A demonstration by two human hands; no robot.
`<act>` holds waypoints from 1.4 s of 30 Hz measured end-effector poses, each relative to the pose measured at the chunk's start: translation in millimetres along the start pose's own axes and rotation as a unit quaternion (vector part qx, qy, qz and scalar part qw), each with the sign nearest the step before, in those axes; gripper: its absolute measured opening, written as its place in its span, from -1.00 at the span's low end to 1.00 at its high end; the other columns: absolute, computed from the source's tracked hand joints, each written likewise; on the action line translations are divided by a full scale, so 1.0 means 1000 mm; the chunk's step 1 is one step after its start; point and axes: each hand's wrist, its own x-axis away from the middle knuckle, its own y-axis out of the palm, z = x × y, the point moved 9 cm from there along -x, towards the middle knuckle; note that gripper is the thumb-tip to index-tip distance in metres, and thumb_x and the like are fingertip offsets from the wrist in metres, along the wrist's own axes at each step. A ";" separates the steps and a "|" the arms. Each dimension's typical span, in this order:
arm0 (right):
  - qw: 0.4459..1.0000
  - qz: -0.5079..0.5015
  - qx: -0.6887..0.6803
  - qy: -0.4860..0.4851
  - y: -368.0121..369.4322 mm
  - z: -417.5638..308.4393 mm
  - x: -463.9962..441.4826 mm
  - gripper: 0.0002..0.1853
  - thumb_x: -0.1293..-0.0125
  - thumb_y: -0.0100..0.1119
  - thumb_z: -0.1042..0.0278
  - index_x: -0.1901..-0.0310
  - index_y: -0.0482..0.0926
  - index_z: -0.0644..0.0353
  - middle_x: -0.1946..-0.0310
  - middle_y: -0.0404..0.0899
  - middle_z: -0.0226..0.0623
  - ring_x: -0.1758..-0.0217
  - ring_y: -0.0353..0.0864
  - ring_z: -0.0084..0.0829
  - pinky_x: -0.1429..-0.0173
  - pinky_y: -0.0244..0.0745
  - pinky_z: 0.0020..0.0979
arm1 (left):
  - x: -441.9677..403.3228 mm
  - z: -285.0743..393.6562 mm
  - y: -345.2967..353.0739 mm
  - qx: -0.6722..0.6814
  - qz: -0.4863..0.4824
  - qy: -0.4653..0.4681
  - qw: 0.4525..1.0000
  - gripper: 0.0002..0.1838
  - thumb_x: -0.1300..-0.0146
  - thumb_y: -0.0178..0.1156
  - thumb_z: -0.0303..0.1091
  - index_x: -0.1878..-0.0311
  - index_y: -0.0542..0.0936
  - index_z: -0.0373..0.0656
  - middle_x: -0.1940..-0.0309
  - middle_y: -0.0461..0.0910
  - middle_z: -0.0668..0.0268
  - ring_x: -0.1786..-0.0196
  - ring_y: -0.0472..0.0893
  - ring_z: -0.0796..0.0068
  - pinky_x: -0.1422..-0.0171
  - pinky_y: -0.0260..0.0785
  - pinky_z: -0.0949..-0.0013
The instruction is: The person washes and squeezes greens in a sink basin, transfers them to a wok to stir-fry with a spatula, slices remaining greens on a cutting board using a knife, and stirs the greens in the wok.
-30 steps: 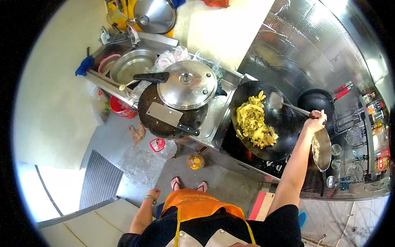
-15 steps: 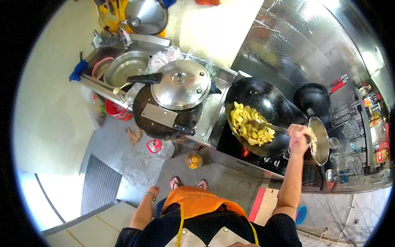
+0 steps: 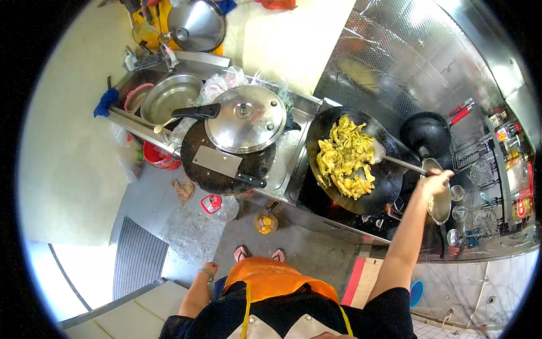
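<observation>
My right hand [image 3: 436, 182] is closed round the far end of a metal wok spatula [image 3: 405, 164]. The spatula's blade touches the right side of a heap of yellow-green sliced vegetables [image 3: 345, 161] in a large black wok [image 3: 384, 189]. Beneath and beside that hand is a metal bowl [image 3: 441, 210], partly covered by it. My left hand [image 3: 209, 268] hangs low by my side, away from the counter, with a bracelet at the wrist. Its fingers are too small and hidden to make out.
Left of the wok, a pressure cooker [image 3: 245, 121] and a cleaver [image 3: 217, 162] rest on a round dark board [image 3: 195, 135]. A smaller black pan [image 3: 423, 135] stands to the right. A large metal basin [image 3: 169, 99] sits in the sink. Bottles [image 3: 265, 222] stand on the floor.
My right hand has moved right with the spatula, drawing its blade to the food's right edge. The vegetables now spread farther up the wok. My left hand stays low at my side.
</observation>
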 end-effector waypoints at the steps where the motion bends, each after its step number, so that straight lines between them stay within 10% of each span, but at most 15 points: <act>1: 0.990 -0.059 -0.047 0.119 0.006 0.039 0.011 -0.43 -0.36 0.01 -0.17 0.67 0.20 0.03 0.76 0.26 -0.44 0.71 0.25 -0.53 0.55 0.23 -0.52 | 0.017 0.002 -0.007 0.058 -0.030 -0.041 0.997 -0.73 -0.17 0.09 -0.21 0.15 0.68 -0.04 0.13 0.65 0.10 0.03 0.61 0.10 -0.11 0.44 0.18; 8: 0.915 -0.355 -0.156 0.116 0.101 -0.025 0.068 -0.53 -0.31 0.02 0.28 0.68 0.01 -0.06 0.76 -0.18 -0.58 0.73 -0.12 -0.60 0.56 -0.11 -0.41 | 0.031 -0.002 -0.027 0.135 0.007 -0.083 0.987 -0.71 -0.14 0.11 -0.25 0.09 0.67 0.01 0.13 0.65 0.11 0.01 0.61 0.13 -0.13 0.43 0.20; 12: 0.956 -0.269 -0.113 -0.022 0.103 0.005 0.075 -0.59 -0.27 0.06 0.37 0.67 0.11 0.03 0.74 0.11 -0.48 0.66 0.09 -0.53 0.47 0.12 -0.40 | 0.037 0.014 -0.026 0.172 0.014 -0.079 0.982 -0.70 -0.14 0.08 -0.22 0.10 0.67 0.02 0.12 0.65 0.11 -0.01 0.60 0.13 -0.17 0.40 0.20; 18: 0.757 -0.617 -0.176 0.125 0.135 -0.011 0.172 -0.68 -0.20 0.06 0.36 0.63 0.17 0.07 0.71 0.07 -0.49 0.60 0.08 -0.52 0.41 0.04 -0.40 | 0.043 0.025 -0.019 0.101 -0.024 -0.062 0.993 -0.69 -0.17 0.09 -0.15 0.09 0.67 0.01 0.12 0.65 0.11 -0.01 0.60 0.11 -0.14 0.42 0.20; 24: 0.679 -0.715 -0.140 0.095 0.110 -0.129 0.214 -0.63 -0.19 0.11 0.23 0.65 0.17 0.03 0.76 0.14 -0.51 0.67 0.07 -0.51 0.46 -0.01 -0.39 | 0.028 0.000 -0.018 0.141 -0.022 -0.088 0.986 -0.70 -0.19 0.12 -0.13 0.09 0.67 0.00 0.13 0.65 0.12 0.01 0.61 0.11 -0.11 0.44 0.18; 29: 0.766 -0.631 -0.063 0.106 0.060 -0.072 0.229 -0.76 0.05 0.26 0.49 0.62 0.32 0.17 0.68 0.26 -0.40 0.59 0.27 -0.43 0.46 0.19 -0.41 | -0.021 0.003 0.006 0.012 -0.008 0.007 1.000 -0.73 -0.19 0.13 -0.19 0.09 0.66 0.02 0.15 0.66 0.15 0.03 0.62 0.17 -0.10 0.44 0.19; 32: 0.713 -0.695 0.086 -0.049 0.053 -0.036 0.247 -0.80 -0.04 0.21 0.60 0.58 0.36 0.30 0.56 0.49 -0.32 0.43 0.48 -0.47 0.23 0.42 -0.43 | -0.001 0.035 -0.019 0.089 -0.029 -0.039 0.995 -0.74 -0.19 0.10 -0.22 0.10 0.67 0.03 0.17 0.66 0.12 0.05 0.63 0.17 -0.10 0.43 0.19; 34: 0.812 -0.549 0.072 -0.184 0.042 -0.057 0.214 -0.83 -0.06 0.21 0.61 0.55 0.39 0.27 0.58 0.46 -0.33 0.47 0.44 -0.46 0.31 0.40 -0.43 | -0.012 0.043 -0.030 0.096 0.002 0.004 0.995 -0.74 -0.18 0.08 -0.24 0.10 0.67 0.05 0.18 0.66 0.12 0.05 0.63 0.16 -0.11 0.43 0.20; 36: 0.851 -0.515 -0.097 -0.030 0.046 -0.084 0.180 -0.82 -0.18 0.10 0.65 0.48 0.40 0.12 0.58 0.44 -0.33 0.55 0.36 -0.46 0.53 0.25 -0.49 | -0.007 0.050 -0.035 0.131 0.021 -0.001 0.991 -0.74 -0.17 0.08 -0.25 0.11 0.67 0.05 0.19 0.66 0.13 0.05 0.63 0.15 -0.11 0.43 0.19; 38: 0.933 -0.293 0.076 -0.192 0.030 -0.121 0.122 -0.77 -0.30 0.11 0.44 0.52 0.37 0.10 0.66 0.38 -0.39 0.64 0.26 -0.57 0.56 0.15 -0.53 | 0.017 0.060 -0.062 0.183 0.031 -0.048 0.982 -0.73 -0.15 0.09 -0.24 0.12 0.67 0.03 0.18 0.66 0.14 0.05 0.62 0.12 -0.12 0.43 0.19; 42: 0.981 -0.141 0.069 -0.114 0.021 -0.117 0.051 -0.52 -0.33 0.17 0.06 0.68 0.28 0.07 0.74 0.31 -0.46 0.68 0.29 -0.57 0.53 0.20 -0.51 | 0.021 0.033 -0.039 0.129 0.031 -0.041 0.990 -0.71 -0.19 0.09 -0.16 0.11 0.67 -0.02 0.17 0.66 0.12 0.05 0.62 0.12 -0.11 0.43 0.19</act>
